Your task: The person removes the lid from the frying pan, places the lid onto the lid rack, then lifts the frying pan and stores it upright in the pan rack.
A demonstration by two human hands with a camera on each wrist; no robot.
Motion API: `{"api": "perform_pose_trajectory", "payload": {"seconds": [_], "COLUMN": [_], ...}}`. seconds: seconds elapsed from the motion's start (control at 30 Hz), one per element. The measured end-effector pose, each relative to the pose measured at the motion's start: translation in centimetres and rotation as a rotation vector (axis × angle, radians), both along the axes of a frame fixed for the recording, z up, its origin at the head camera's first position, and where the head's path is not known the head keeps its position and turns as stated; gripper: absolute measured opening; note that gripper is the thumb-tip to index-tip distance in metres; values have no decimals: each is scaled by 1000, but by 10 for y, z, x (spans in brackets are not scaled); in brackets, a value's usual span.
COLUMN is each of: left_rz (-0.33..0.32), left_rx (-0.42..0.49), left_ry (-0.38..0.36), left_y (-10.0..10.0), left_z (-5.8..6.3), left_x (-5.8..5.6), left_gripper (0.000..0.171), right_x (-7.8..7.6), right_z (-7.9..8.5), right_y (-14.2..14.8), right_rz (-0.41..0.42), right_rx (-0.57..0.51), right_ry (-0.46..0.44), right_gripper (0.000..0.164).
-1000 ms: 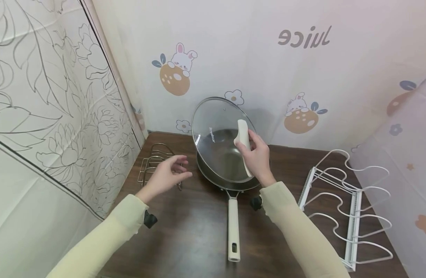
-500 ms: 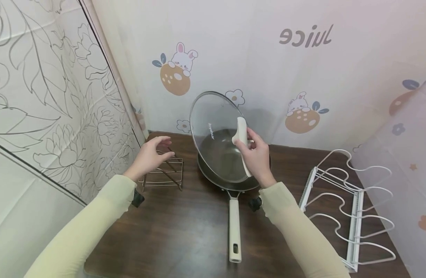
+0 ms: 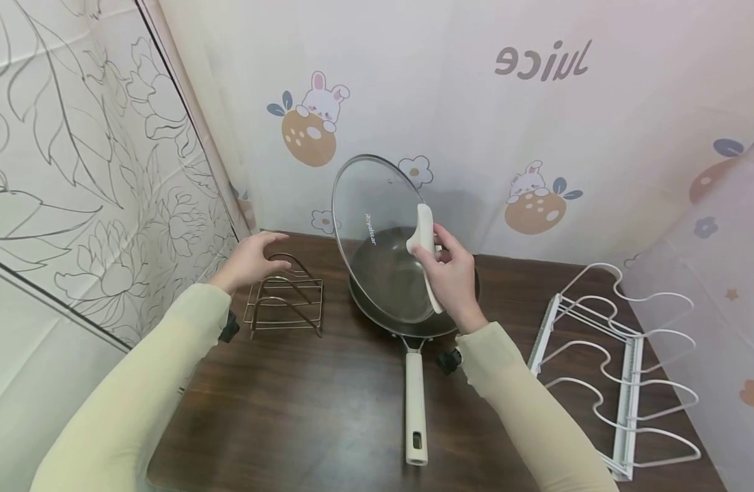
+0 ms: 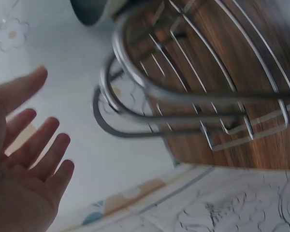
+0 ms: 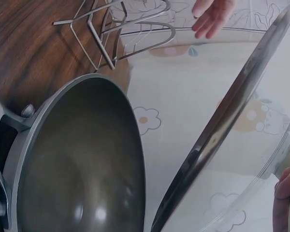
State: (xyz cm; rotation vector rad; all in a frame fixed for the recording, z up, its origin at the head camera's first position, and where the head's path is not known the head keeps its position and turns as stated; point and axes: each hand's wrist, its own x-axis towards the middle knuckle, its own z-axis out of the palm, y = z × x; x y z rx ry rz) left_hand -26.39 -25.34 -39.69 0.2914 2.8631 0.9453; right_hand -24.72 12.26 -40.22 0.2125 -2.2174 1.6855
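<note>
My right hand (image 3: 448,273) grips the cream handle (image 3: 426,253) of a round glass lid (image 3: 377,212). The lid is tilted above a dark frying pan (image 3: 389,266), whose cream handle points toward me; in the right wrist view a gap separates the lid's metal rim (image 5: 222,121) from the pan (image 5: 82,154). Over the far left side of a small metal wire rack (image 3: 287,301), my left hand (image 3: 249,261) hovers with nothing in it. Its fingers (image 4: 48,140) are spread and apart from the rack's loops (image 4: 150,92) in the left wrist view.
A white wire rack (image 3: 623,369) with several wavy dividers stands on the right of the brown wooden table (image 3: 315,417). Patterned curtains (image 3: 229,82) enclose the table at the back and both sides.
My left hand has moved left and up, from in front of the metal rack to over its far left side. My right hand has raised and tilted the lid more steeply.
</note>
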Motion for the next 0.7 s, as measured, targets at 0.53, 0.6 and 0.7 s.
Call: {"api": "perform_pose_trajectory", "payload": {"seconds": [0.53, 0.6, 0.7], "left_rz": [-69, -58, -39], "left_rx": [-110, -119, -129], "left_ry": [-145, -129, -104], "left_y": [-21, -21, -20], "left_z": [-18, -22, -26], "left_x": [-13, -13, -14], "left_gripper": [75, 75, 75], "right_x": [2, 2, 1], "right_z": [-3, -5, -8], "right_y": [-7, -9, -10], "right_rz": [50, 49, 42], "right_rx": [-35, -40, -57], "right_ry": [-31, -41, -56], "right_gripper": [59, 58, 57]}}
